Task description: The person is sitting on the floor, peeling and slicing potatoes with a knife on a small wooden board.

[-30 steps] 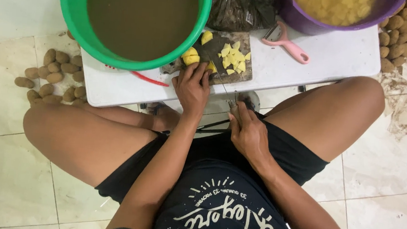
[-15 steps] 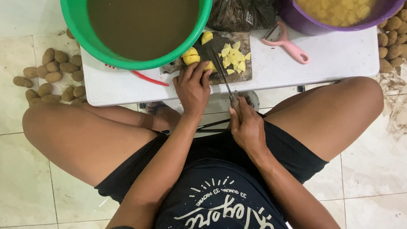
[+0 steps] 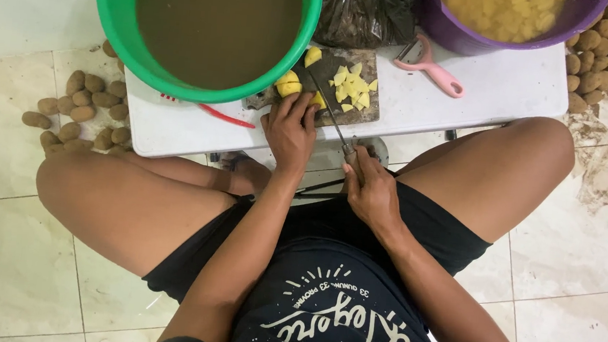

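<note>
Yellow peeled potato pieces [image 3: 291,85] lie on a small dark wooden cutting board [image 3: 364,114] set on a low white plastic table [image 3: 487,92], and the left hand [image 3: 291,129] presses down on them with fingers curled, closed on the potato. The right hand [image 3: 372,192] is wrapped tight around the handle of a thin-bladed kitchen knife [image 3: 328,103], whose blade runs up across the board just right of the left fingers. A heap of small yellow cubes [image 3: 351,87] already lies cut beside the blade, and a purple plastic basin [image 3: 577,22] holds many more, so much looks done; brown unpeeled potatoes [image 3: 75,110] on the tiled floor suggest plenty left. A green plastic tub of murky brown water [image 3: 207,16] and a pink peeler [image 3: 430,66] stand close by.
</note>
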